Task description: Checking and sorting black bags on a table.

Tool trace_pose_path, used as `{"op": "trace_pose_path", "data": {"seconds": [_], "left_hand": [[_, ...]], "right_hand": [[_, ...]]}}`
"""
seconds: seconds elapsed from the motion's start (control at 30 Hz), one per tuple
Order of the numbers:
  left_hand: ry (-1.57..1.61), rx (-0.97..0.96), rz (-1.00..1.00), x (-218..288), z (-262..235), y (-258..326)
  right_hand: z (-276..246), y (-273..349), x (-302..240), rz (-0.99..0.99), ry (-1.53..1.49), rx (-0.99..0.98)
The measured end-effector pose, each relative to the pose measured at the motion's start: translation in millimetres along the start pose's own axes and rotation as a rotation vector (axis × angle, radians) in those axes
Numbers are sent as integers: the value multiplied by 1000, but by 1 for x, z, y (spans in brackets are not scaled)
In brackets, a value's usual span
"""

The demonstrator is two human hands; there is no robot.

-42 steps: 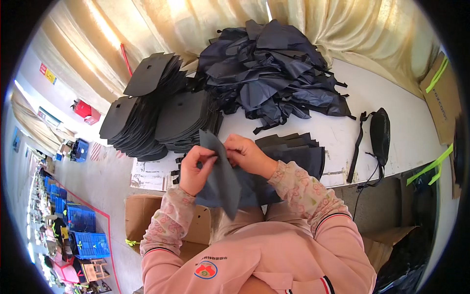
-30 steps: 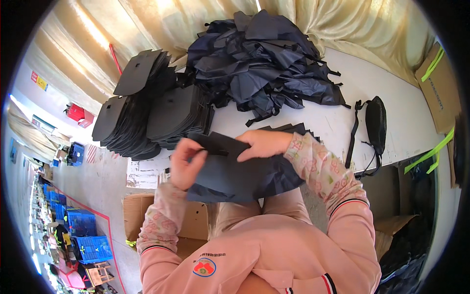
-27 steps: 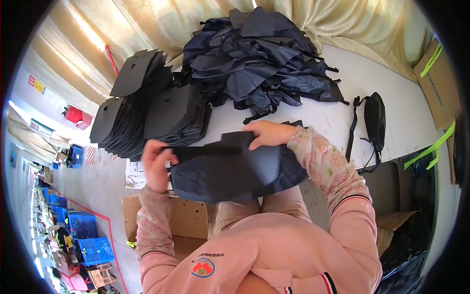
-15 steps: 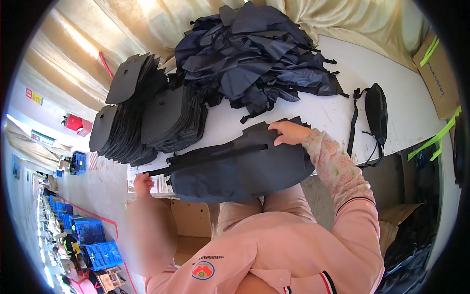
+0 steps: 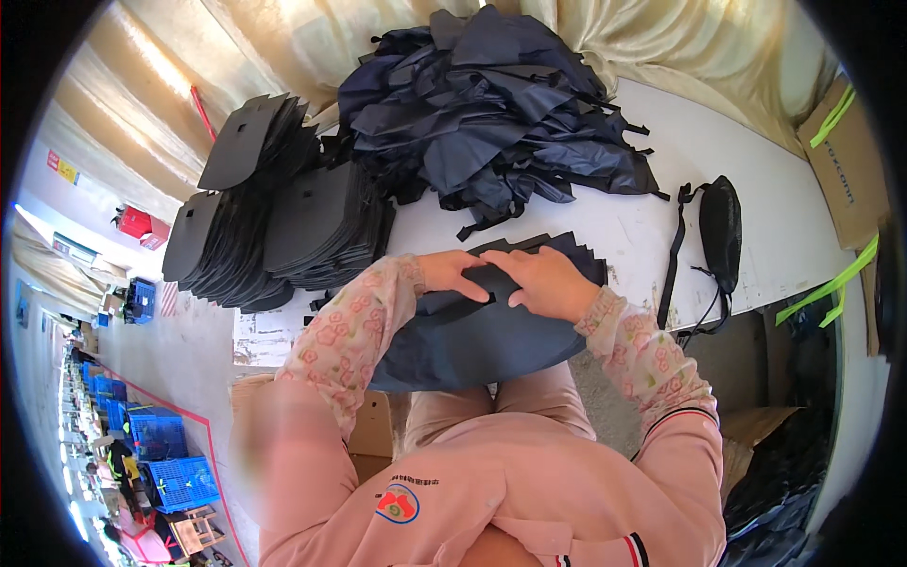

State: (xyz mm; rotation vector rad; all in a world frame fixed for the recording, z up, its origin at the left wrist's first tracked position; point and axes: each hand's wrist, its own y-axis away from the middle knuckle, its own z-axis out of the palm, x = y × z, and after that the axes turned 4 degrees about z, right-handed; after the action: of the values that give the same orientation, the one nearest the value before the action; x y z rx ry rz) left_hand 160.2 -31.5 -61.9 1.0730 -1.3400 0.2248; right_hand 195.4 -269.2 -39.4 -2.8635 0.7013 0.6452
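In front of my body, over the near edge of the table, lies a dark fabric piece (image 5: 458, 340) with a stiff-looking smooth panel and a strap-like upper edge. My left hand (image 5: 452, 274) pinches its upper edge, thumb toward me. Close beside it, my right hand (image 5: 553, 283) is closed on the same edge, and the fingertips of both hands nearly meet. Between the thumbs a small dark slot shows in the panel. My left forearm covers part of the piece's left end. Stepped dark layers stick out beyond my right hand.
Stacks of black rounded panels (image 5: 316, 227) stand at left on the white table (image 5: 756, 217). A big heap of dark fabric pieces (image 5: 491, 113) lies behind. To the right are a black pouch with straps (image 5: 721, 231) and a cardboard box (image 5: 846, 156). Blue crates (image 5: 184, 482) stand on the floor at far left.
My left hand has left the strap at the piece's left end and moved right, up to the upper edge beside my right hand. My right hand has shifted slightly left and down.
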Motion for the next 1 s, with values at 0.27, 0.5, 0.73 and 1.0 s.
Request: {"op": "trace_pose_path", "data": {"seconds": [0.27, 0.5, 0.73, 1.0], "left_hand": [[-69, 13, 101, -23, 8, -23], [-37, -7, 73, -5, 8, -20], [165, 161, 142, -10, 10, -25], [220, 30, 158, -7, 6, -21]], "right_hand": [[16, 8, -3, -14, 229, 134], [26, 10, -6, 51, 290, 193], [26, 10, -8, 88, 388, 266], [30, 9, -7, 84, 363, 271]]}}
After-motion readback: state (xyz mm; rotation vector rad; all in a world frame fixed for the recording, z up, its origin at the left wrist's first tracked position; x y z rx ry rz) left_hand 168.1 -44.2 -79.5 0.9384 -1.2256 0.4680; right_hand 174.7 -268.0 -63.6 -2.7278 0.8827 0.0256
